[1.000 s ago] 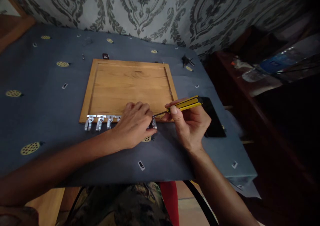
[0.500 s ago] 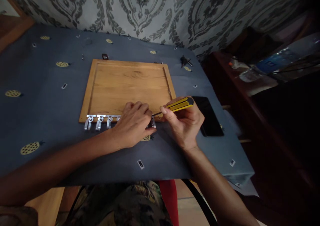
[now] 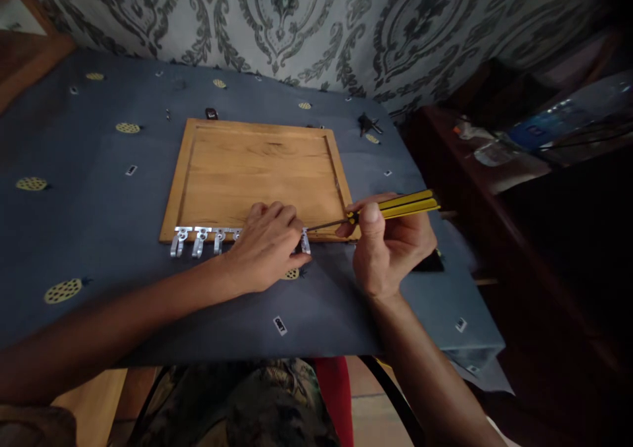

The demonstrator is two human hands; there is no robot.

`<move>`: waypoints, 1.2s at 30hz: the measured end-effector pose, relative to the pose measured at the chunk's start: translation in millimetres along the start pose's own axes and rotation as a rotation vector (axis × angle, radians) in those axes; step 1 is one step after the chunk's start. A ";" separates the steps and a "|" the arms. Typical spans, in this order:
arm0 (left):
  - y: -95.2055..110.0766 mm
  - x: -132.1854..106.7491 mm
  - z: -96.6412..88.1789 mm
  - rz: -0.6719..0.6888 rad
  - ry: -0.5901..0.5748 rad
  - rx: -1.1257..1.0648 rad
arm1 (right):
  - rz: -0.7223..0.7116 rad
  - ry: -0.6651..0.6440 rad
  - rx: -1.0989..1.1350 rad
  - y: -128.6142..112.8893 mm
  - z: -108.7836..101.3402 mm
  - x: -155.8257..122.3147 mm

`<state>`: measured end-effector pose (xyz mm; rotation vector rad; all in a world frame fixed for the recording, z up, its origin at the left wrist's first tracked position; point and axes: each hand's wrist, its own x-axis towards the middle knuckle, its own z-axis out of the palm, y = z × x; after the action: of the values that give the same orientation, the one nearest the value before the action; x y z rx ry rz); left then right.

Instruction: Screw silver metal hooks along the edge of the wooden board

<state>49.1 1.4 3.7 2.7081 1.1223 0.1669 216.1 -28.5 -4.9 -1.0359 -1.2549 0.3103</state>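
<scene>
A framed wooden board (image 3: pixel 257 170) lies flat on the table. Along its near edge runs a metal hook rail (image 3: pixel 200 238), with several silver hooks hanging past the edge. My left hand (image 3: pixel 270 246) is closed over the right part of the rail, fingers curled; it covers the middle hooks and what lies under its fingertips. In my right hand (image 3: pixel 395 246) is a screwdriver (image 3: pixel 405 204) with a yellow and black handle. Its shaft points left, and its tip is close to the left fingers by the rail's right end; exact contact cannot be made out.
A blue-grey cloth with pineapple prints covers the table (image 3: pixel 89 223). A black flat device (image 3: pixel 429 262) is partly behind my right hand. Small dark items (image 3: pixel 211 113) and a black clip-like object (image 3: pixel 368 125) lie beyond the board. A plastic bottle (image 3: pixel 544 124) rests at right.
My right hand has moved right along with the screwdriver, exposing more of its shaft. The left hand keeps its place on the rail. The whole view has shifted slightly.
</scene>
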 end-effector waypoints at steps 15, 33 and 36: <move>1.7 0.5 0.7 -0.014 -0.011 0.005 | 0.042 -0.067 -0.145 4.9 -6.6 -3.5; -0.7 -0.5 6.0 0.007 0.053 -0.010 | 0.066 -0.223 -0.004 3.3 -7.2 -0.8; -0.3 -0.7 4.4 -0.002 0.036 -0.030 | 0.162 -0.276 0.058 0.4 -10.4 4.8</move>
<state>49.3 0.4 -0.6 2.6876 1.1226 0.2310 227.1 -29.9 -1.7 -1.0727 -1.4008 0.6283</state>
